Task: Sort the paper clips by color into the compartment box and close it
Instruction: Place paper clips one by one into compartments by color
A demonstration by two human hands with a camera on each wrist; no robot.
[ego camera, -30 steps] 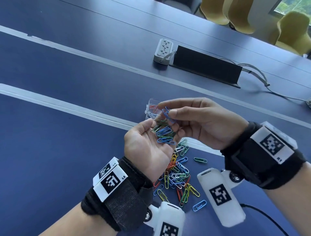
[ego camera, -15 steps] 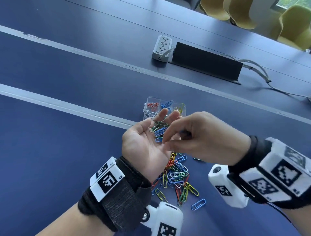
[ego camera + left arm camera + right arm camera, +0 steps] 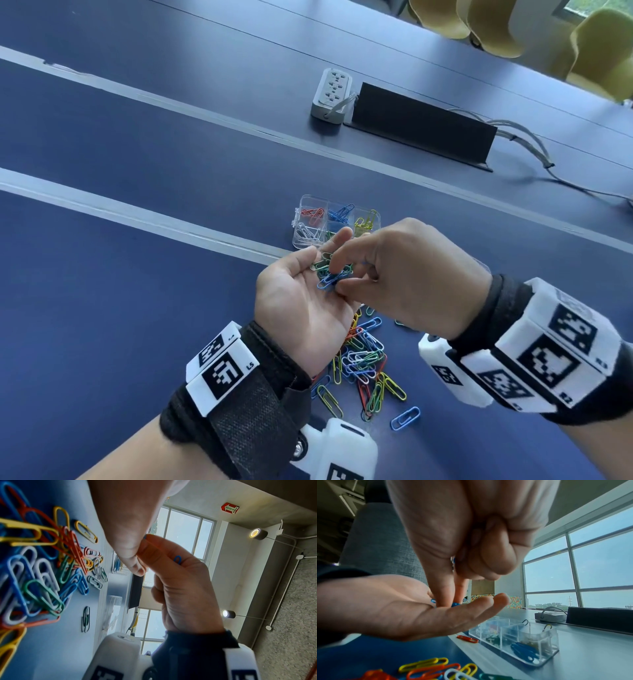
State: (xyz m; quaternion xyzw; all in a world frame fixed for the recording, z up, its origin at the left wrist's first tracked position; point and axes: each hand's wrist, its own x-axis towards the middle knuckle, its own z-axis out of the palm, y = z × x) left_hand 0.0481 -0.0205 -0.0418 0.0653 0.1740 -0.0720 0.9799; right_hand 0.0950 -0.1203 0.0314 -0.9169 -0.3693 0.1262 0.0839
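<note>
My left hand lies palm up above the table, with blue and green paper clips resting on its straight fingers. The right hand reaches down into that palm, its thumb and index finger pinching a blue clip. A bit of blue also shows inside its curled fingers. Just beyond both hands stands the clear compartment box, lid open, holding red, blue, yellow, white and green clips apart. A mixed pile of clips lies on the table under my wrists.
A single blue clip lies at the near right of the pile and a red one beside the box. Farther back are a white power strip, a black cable cover with grey cables, and yellow chairs.
A second ago the right hand held a blue clip over the box. It has come back down to the left palm and now pinches among the clips there. The left hand has stayed put.
</note>
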